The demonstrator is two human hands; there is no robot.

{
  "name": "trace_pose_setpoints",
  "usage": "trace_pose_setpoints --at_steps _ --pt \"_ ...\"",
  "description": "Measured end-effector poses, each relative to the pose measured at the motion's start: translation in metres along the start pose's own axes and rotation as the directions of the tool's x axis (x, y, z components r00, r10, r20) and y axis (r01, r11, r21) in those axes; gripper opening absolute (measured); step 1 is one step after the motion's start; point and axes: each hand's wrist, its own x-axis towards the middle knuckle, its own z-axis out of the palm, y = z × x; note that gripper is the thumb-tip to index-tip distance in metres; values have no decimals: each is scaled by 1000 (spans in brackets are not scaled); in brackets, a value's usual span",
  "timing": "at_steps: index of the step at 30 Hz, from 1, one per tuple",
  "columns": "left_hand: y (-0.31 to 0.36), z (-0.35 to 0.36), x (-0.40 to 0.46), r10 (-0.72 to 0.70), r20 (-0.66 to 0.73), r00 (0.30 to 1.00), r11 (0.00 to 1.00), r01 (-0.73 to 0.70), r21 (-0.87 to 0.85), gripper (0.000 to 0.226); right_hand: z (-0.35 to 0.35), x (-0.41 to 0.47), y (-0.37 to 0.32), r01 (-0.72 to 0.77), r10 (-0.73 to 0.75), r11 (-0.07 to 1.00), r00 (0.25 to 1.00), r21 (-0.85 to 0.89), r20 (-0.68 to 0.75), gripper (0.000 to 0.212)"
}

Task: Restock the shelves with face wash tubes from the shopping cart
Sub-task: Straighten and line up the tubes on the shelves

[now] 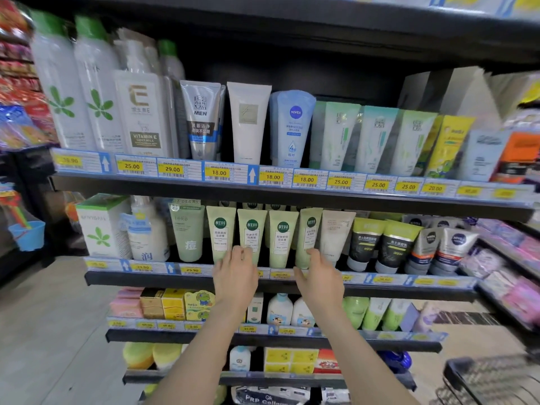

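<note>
On the shelf [280, 283], four green tubes [252, 239]

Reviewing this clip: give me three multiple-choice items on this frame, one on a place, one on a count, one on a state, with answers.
1. Where do both hands reach?
A. top shelf
B. second shelf
C. shopping cart

2. How many pale green tubes with round dark green logos stand in the front row?
A. two
B. four
C. six

3. What is the left hand doing?
A. carrying a bottle
B. touching a tube's lower end with relaxed fingers
C. hanging at the side

Answers: 1 B, both the left and right hand are at the second shelf; 2 B, four logos show; 3 B, fingertips meet the tube.
</note>
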Motion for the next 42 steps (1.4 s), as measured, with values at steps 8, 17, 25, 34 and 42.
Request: trace_pose_setpoints --at_steps 8,17,25,34,42 --pt "35 -39 -21 95 -20 995 994 -94 53 27 -48 -20 3 -26 25 998 1000 -54 -6 43" --pt "74 -34 -7 201 32 979 977 -202 62 34 -64 -7 25 -112 112 992 994 -61 1 47" --pt "104 1 16 237 139 961 966 -218 -137 36 -47 13 51 -181 181 983 983 17 9 64" --pt "130 35 36 80 7 997 992 -79 -96 50 -21 52 78 -168 163 984 984 59 75 77" --pt "148 55 42 -69 -207 976 992 45 -120 66 -5 67 95 -119 116 993 987 22 110 80"
